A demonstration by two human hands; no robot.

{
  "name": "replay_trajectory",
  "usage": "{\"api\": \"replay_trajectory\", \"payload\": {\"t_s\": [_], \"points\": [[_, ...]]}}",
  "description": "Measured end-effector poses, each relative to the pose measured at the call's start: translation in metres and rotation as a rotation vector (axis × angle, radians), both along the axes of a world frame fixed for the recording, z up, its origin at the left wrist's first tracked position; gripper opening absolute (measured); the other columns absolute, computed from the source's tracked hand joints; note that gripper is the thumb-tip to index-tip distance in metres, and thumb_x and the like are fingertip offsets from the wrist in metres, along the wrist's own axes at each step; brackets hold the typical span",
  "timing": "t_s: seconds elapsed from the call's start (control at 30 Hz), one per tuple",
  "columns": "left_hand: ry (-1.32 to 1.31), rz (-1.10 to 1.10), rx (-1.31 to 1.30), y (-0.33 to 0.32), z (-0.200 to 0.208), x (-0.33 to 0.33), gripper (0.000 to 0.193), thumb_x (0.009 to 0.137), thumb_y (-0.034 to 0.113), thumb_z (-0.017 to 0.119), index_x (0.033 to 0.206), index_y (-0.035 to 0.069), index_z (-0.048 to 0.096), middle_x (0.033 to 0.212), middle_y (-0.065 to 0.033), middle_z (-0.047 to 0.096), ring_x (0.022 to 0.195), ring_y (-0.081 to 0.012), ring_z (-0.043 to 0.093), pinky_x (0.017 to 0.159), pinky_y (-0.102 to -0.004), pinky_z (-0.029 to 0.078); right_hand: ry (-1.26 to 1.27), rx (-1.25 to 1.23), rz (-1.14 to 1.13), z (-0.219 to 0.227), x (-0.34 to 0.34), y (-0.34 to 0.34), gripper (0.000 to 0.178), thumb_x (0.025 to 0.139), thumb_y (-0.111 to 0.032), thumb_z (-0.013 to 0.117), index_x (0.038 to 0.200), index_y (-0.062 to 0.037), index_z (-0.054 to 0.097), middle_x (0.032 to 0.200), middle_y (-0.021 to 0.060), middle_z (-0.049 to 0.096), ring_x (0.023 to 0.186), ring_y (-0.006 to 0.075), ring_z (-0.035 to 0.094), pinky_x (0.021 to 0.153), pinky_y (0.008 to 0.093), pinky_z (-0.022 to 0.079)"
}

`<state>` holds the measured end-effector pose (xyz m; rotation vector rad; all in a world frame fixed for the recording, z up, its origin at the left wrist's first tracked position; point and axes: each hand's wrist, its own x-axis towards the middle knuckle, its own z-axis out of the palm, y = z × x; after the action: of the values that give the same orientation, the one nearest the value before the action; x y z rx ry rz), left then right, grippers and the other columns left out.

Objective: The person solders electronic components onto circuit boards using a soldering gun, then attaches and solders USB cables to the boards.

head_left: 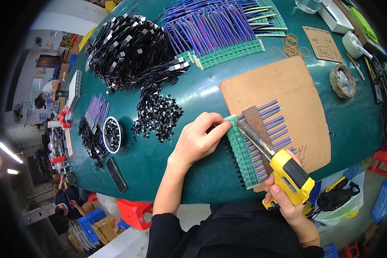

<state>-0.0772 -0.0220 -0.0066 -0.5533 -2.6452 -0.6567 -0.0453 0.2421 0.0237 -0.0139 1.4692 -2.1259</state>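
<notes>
My right hand grips a yellow and black soldering gun. Its metal tip reaches the upper end of a green circuit board strip. At that same end, the thumb and fingers of my left hand are pinched together; whatever is between them is too small to make out. Small black parts line the strip's left edge. Purple, blue and green wires stick out from its right side, and a dark flat bar lies across them. Under the wires is a brown cardboard sheet.
Left on the green table are a black cable heap, loose black connectors, a white bowl and a phone. Wired board strips, rubber bands and a wire-filled round holder lie farther back.
</notes>
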Motion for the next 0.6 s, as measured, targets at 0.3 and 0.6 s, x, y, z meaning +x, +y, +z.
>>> {"api": "replay_trajectory", "payload": {"t_s": [0.3,0.6], "points": [[0.032,-0.027,-0.097,-0.0005,0.0002,0.001,0.028,0.063,-0.006,0.065,0.089,0.005,0.063,0.082,-0.0066,0.057,0.065,-0.0183,0.057,0.051,-0.0277,0.049,0.022,0.032,0.006,0.0018,-0.0015,-0.0029,0.065,0.079,0.003,0.058,0.136,0.0011,0.029,0.089,0.0127,0.06,0.067,0.0124,0.059,0.05,0.0223,0.05],[0.072,-0.036,-0.112,0.0015,-0.0016,-0.0009,0.027,0.062,-0.005,0.065,0.088,0.004,0.063,0.081,-0.0061,0.056,0.064,-0.0178,0.056,0.05,-0.0271,0.048,-0.061,-0.02,-0.045,0.002,0.0019,-0.0012,0.072,0.08,0.001,0.056,0.141,-0.0031,0.017,0.088,0.0108,0.056,0.079,0.0147,0.058,0.057,0.0257,0.055]]}}
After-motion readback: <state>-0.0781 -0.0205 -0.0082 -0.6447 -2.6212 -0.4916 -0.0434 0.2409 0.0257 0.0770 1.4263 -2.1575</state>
